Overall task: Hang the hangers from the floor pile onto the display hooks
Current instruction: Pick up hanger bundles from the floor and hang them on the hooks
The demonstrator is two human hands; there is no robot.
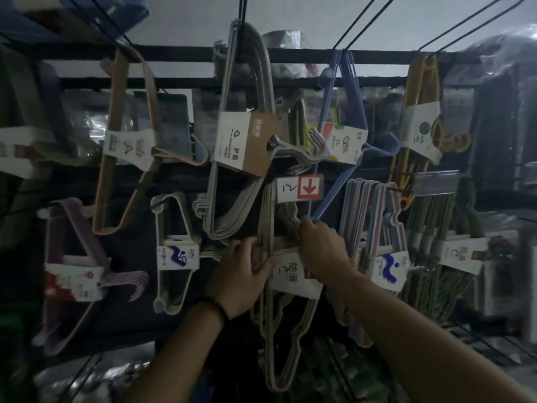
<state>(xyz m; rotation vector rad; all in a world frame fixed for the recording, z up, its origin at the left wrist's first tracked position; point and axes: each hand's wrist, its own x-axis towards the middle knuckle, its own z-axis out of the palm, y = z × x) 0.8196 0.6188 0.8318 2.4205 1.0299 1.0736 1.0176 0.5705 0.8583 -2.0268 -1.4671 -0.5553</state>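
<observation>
Dim display rack (186,82) behind, left hand (241,271) and right hand (322,248) clasped round grey hanger bundle (279,359), long axis upright.

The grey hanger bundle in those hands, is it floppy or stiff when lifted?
Probably stiff: the grey hanger bundle holds its shape below both hands. The paper band likely stops the hangers fanning apart. Long and thin, it may swing; the left hand and right hand both hold it.

Both forearms rise from the lower edge, the left from 7 o'clock, the right from 5 o'clock, converging near centre. Left hand (241,274) and right hand (322,248), at its 2 o'clock, each curl their fingers round the hanger bundle (290,280).
</observation>
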